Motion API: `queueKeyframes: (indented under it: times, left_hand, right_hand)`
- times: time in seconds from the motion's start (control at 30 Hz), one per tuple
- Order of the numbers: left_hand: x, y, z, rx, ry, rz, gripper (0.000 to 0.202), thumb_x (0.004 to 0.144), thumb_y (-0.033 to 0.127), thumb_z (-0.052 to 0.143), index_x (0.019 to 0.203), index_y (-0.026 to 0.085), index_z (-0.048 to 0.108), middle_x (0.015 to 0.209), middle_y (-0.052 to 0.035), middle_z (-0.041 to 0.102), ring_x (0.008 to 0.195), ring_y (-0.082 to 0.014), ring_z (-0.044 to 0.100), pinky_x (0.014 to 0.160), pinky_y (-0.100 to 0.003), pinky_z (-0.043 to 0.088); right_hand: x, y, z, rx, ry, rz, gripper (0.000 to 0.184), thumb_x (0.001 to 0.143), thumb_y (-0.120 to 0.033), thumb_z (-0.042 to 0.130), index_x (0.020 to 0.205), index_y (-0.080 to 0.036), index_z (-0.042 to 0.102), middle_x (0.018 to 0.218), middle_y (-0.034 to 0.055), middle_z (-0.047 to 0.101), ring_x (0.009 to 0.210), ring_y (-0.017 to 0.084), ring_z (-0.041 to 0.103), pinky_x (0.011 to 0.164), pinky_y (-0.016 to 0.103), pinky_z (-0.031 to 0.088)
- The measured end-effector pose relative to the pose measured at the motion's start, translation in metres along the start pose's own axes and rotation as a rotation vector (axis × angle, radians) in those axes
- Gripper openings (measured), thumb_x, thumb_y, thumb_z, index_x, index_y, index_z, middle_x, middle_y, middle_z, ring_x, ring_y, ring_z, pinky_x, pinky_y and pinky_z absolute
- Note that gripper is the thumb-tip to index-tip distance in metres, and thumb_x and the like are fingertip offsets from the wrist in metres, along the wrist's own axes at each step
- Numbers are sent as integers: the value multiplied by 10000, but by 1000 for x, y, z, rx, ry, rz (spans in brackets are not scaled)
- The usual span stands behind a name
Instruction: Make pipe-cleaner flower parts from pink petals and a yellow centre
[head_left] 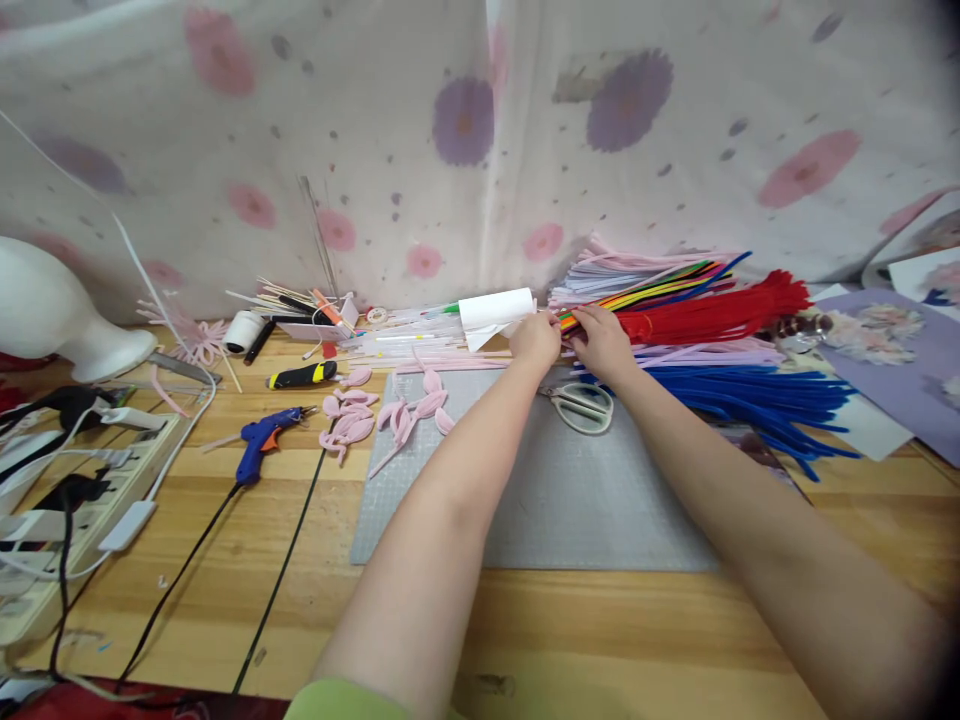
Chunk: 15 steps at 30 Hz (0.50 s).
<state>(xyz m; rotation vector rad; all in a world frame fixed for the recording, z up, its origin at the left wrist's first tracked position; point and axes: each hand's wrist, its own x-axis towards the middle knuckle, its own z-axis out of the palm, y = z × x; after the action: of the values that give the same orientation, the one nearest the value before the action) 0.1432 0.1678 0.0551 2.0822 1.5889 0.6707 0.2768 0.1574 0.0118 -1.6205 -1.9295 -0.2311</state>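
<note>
Both arms reach far across a grey cutting mat (570,510). My left hand (537,340) and my right hand (600,343) are closed side by side on the near ends of a bundle of multicoloured pipe cleaners (652,290) at the back of the table. Red pipe cleaners (720,312), pale lilac ones (712,352) and blue ones (750,395) lie fanned out to the right of the hands. White-handled scissors (583,406) rest on the mat just below the right hand. A white paper roll (495,308) lies just left of the left hand.
Pink pipe-cleaner petal shapes (390,415) lie on the mat's left corner. A blue glue gun (262,440) with black cord, a black-yellow cutter (304,376), a white tape roll (244,330) and a power strip (82,500) sit left. Purple paper (900,370) lies right. A flowered cloth (480,130) hangs behind.
</note>
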Motion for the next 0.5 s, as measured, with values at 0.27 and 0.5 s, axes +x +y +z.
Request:
queueKeyframes:
  times: [0.27,0.5]
  left_hand:
    - [8,-2,11,234,6,105,278,832,261,418,945,170,654,937,-116,641,890,-210,587,751,-326,442]
    - [2,-3,19,365,30,246,316,850,151,344,945,115,644,961,-144,607,929,-214,564,773,-325,434]
  right_hand:
    - [-9,-1,-1,7,-9,15,496,716,-197,440,1202,-112,484,1209,158,514,1179,291,393,981,496,322]
    - [-11,-2,9,6,23,33,433,725,-187,424,1143,-160,535,1202,142,521,1191,293,382,982,520,309]
